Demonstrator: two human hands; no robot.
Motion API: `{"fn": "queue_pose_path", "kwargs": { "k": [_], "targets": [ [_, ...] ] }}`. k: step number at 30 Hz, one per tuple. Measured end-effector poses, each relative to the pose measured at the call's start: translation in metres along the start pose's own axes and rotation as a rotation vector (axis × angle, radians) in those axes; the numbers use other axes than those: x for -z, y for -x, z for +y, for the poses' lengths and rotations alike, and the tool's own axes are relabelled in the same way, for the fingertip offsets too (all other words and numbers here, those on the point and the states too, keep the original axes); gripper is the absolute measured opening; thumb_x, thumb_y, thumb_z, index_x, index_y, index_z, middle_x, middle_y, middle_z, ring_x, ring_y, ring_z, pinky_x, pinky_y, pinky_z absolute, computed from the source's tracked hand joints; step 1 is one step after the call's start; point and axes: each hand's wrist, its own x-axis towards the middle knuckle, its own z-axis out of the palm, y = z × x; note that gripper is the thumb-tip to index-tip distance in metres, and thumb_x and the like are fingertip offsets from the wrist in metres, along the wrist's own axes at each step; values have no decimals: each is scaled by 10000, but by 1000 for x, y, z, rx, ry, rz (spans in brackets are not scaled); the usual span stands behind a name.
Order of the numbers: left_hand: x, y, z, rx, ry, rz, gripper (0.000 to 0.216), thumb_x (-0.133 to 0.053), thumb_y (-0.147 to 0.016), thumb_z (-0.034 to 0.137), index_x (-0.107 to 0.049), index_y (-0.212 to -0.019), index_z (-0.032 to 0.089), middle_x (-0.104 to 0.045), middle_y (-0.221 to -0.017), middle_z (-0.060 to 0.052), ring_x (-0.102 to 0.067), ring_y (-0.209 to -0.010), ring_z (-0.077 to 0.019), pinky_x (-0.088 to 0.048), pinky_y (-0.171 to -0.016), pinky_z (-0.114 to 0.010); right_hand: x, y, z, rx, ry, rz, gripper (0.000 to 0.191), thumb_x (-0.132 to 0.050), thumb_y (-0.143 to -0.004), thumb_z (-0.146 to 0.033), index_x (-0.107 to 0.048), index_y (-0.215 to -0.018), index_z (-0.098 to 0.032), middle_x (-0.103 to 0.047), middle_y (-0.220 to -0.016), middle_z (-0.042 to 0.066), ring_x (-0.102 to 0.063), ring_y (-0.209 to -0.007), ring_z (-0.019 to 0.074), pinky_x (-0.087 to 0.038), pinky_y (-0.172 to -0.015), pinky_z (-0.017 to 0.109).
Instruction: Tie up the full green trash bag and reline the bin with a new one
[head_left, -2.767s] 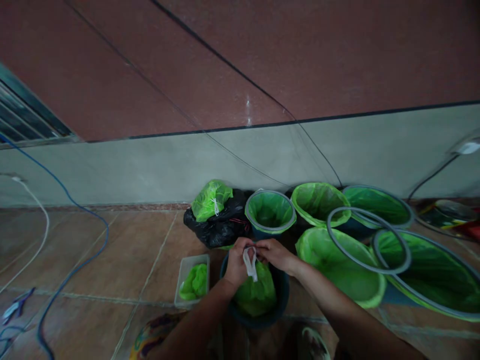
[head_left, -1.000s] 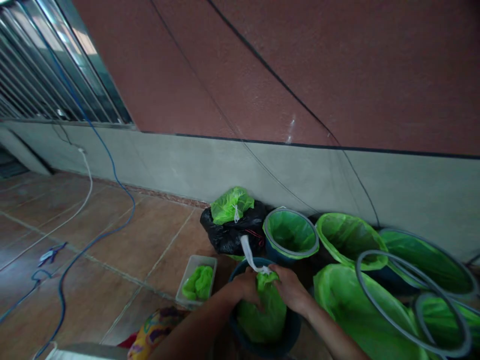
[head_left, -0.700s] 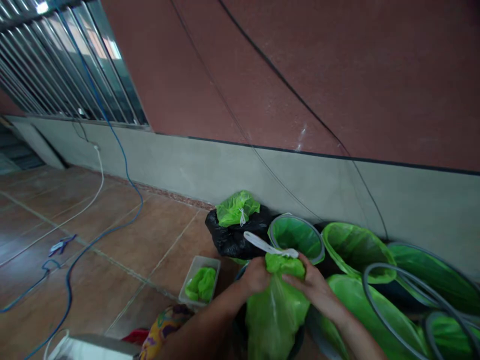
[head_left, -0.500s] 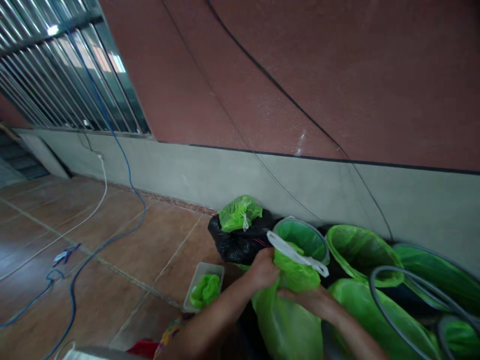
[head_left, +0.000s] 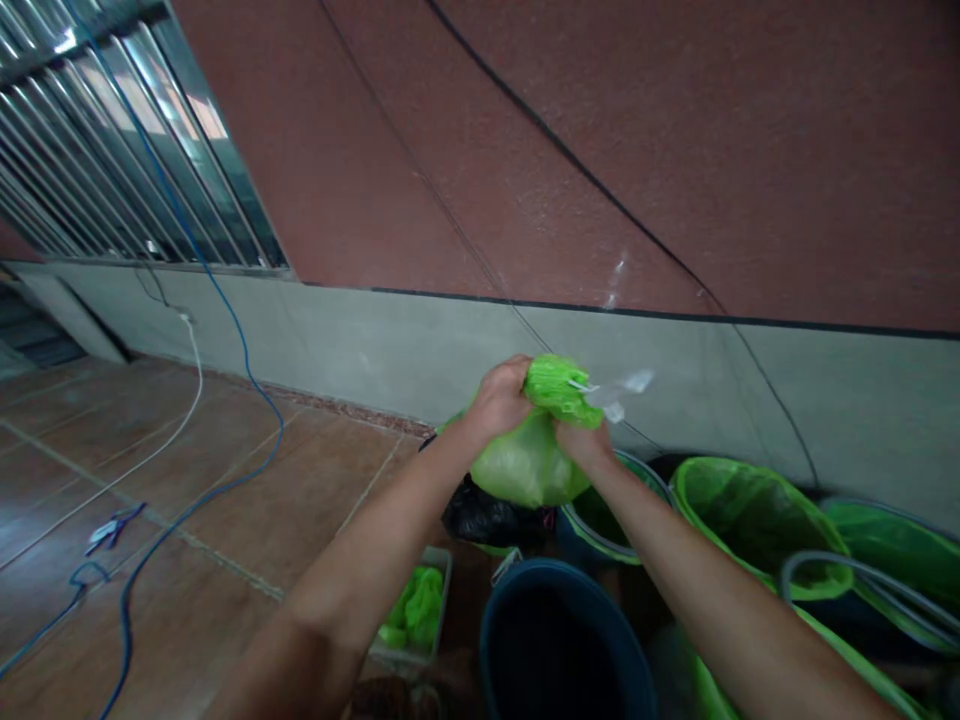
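Note:
Both my hands hold a filled green plastic bag (head_left: 529, 460) up in the air in front of the wall. My left hand (head_left: 499, 398) grips its gathered neck from the left. On the right side my right hand (head_left: 581, 440) grips the neck too. A white tie strip (head_left: 619, 392) sticks out to the right from the neck. Below the bag stands a dark blue bucket (head_left: 559, 640) with no liner in it.
A black bag (head_left: 480, 518) lies by the wall behind the lifted bag. Several buckets with green liners (head_left: 757, 520) stand at the right, with a grey ring (head_left: 862, 585). A clear tray of green bags (head_left: 416, 610) sits on the tiled floor. Blue and white cables (head_left: 187, 440) run at the left.
The green bag was tied in the blue bucket, then pulled out and lifted up before the wall. The bucket now shows a bare inside.

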Motion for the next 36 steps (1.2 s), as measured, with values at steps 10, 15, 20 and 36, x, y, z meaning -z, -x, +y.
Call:
{"fn": "queue_pose_path", "kwargs": {
  "k": [10,15,20,36],
  "targets": [
    [-65,53,-139,595,-427,-335,922,-625,-771,136,-221,-1595,227,-222,-1659,-176,-343,-1459,-406,-364,-1135,-584,-111,3,83,-145,160,-403,792,-746,-685,-239,-458,-1411,-106,-517,-1456,198,-468,-1369,304,-395,-1121,403],
    [-99,73,-167,626,-408,-353,1093,-753,-732,437,-130,-1616,275,-128,-1688,-171,-206,-1505,-462,-284,-1118,-711,-108,3,108,-195,284,-294,926,-653,-807,-517,-267,-1536,-94,-364,-1558,233,-347,-1454,321,-338,-1158,401],
    [-119,63,-183,628,-459,-322,1173,-820,-650,518,-181,-1609,300,-121,-1692,-159,-123,-1516,-494,-181,-1145,-736,-118,-17,123,-338,360,-223,996,-536,-824,-716,-201,-1581,-163,-184,-1645,218,-246,-1493,390,-317,-1148,532],
    [-173,107,-266,804,-395,-429,1038,-809,-693,431,-275,-1563,241,-258,-1637,-218,-319,-1461,-438,-292,-1126,-668,-208,4,154,-350,518,-561,917,-560,-838,-646,-258,-1587,-215,21,-1693,156,-67,-1531,404,-307,-1109,655]
  ]
}}
